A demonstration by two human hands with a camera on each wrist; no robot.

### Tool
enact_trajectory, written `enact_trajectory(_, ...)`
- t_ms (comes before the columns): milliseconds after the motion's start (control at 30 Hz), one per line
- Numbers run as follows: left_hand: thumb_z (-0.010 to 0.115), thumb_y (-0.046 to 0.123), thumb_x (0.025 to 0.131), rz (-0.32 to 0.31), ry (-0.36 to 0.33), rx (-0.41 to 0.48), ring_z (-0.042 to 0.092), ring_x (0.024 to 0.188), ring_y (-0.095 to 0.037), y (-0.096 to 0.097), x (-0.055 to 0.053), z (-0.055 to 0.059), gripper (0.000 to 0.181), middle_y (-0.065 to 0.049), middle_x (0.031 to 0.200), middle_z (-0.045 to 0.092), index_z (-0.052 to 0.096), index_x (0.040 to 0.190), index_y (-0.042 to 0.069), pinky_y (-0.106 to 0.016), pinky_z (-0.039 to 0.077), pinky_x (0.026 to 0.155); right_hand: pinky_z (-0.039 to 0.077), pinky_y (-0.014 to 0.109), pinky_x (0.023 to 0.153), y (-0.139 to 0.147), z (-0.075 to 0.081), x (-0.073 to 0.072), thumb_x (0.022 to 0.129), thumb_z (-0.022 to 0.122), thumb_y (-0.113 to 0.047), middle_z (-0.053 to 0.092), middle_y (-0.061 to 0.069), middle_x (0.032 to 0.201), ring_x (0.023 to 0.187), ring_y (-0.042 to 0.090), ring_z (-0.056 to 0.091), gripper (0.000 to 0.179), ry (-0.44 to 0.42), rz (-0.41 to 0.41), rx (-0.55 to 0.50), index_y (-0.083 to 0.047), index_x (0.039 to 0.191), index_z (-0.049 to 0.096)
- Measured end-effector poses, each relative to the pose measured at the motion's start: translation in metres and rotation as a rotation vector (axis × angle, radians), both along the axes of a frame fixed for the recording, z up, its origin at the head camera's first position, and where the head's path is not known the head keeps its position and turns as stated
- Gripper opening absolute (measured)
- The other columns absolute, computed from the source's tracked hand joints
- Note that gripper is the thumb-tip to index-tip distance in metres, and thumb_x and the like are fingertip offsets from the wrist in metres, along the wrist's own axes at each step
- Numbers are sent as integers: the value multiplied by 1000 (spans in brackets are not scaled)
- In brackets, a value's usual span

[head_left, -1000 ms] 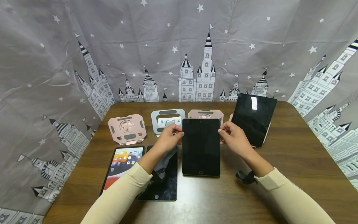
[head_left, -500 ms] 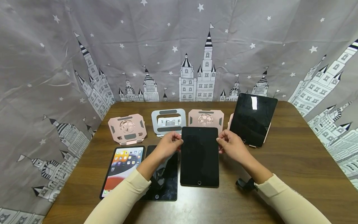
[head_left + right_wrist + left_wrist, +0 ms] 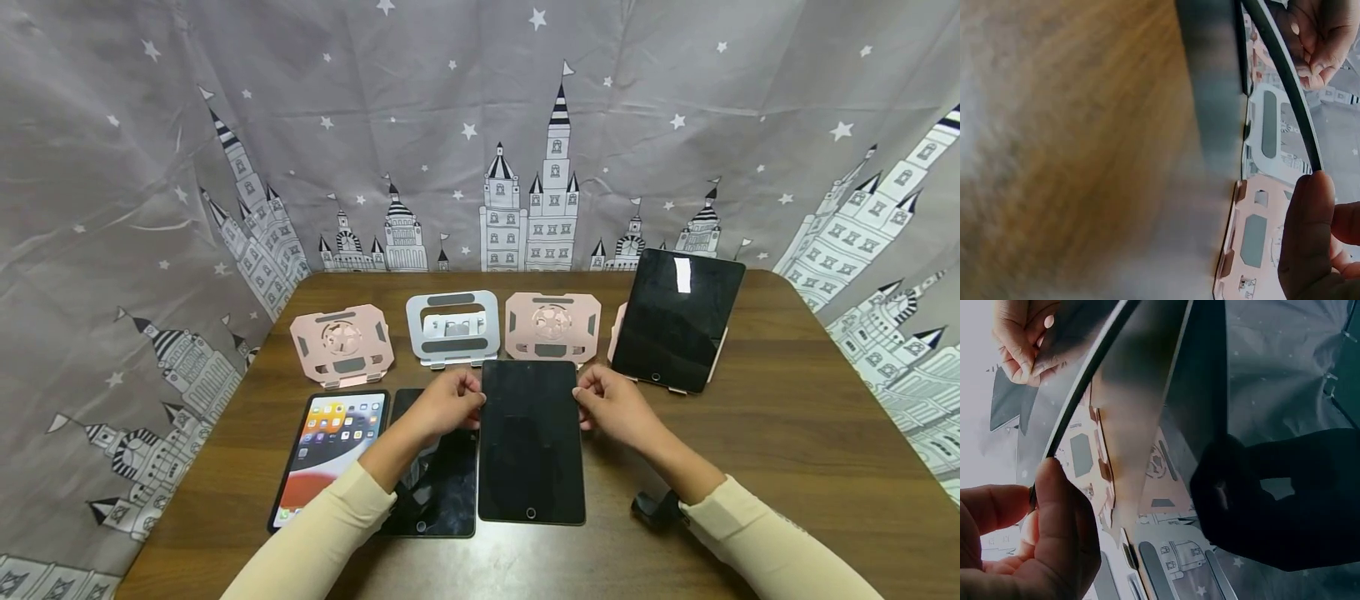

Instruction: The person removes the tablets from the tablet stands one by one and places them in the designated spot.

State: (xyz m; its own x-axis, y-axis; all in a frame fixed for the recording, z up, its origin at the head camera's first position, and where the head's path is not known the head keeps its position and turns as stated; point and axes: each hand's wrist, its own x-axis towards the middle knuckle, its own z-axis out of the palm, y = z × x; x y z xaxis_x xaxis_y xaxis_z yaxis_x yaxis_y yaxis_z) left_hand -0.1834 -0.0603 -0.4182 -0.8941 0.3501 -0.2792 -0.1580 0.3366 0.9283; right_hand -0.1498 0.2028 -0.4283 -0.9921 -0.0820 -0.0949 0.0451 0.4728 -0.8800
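Note:
A black tablet (image 3: 531, 450) with a dark screen is tilted in front of me, its round button at the near end. My left hand (image 3: 452, 402) pinches its left edge near the far corner, thumb on the screen side. On the opposite edge my right hand (image 3: 611, 404) pinches it the same way. Each wrist view shows the thin edge between thumb and fingers. Behind the tablet stands a pink tablet stand (image 3: 552, 321). Left of that is a pale blue stand (image 3: 453, 327). Whether the tablet's near end touches the table is hard to tell.
A lit tablet (image 3: 330, 450) and a dark tablet (image 3: 450, 492), partly under my left forearm, lie on the wooden table (image 3: 810, 433). Another pink stand (image 3: 341, 342) stands at back left. At back right, a dark tablet (image 3: 678, 325) leans on a stand. A grey curtain (image 3: 420, 125) hangs behind.
Both hands have brought the tablet down and towards me, slightly left. It now covers less of the pink stand behind it. The grip on both edges is kept.

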Motion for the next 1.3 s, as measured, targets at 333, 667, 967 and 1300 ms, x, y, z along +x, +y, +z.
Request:
enact_trajectory(333,52,3,90,-34,-24,-56,57,61,-18,-3,-1,-6,7,-12,77,52,49,94,-2,-30,54,57,48,29,47,-5,-3,3,90,55,-8,56,9,62,52,21,59,8,-24,7,75,-1,88,52)
enact_trajectory(667,55,5,86,-58,116,-219,57,56,-16,-1,0,-13,5,-9,70,55,53,87,1,-29,52,52,50,29,47,-5,-9,-4,90,56,-8,56,8,63,50,17,58,9,-67,41,111,-1,85,53)
enact_trajectory(967,57,9,87,-108,180,-363,54,53,-15,1,-4,-13,8,-6,66,55,53,82,4,-28,46,49,47,29,47,-4,-11,-10,89,56,-9,56,6,63,51,15,56,12,-85,78,187,-3,80,52)
enact_trajectory(1300,61,5,83,-125,142,-404,53,52,-14,3,-7,-12,13,-6,63,54,53,73,4,-24,45,45,47,27,47,-4,-17,-17,87,60,-8,53,4,60,51,13,56,15,-101,93,224,-4,74,53)
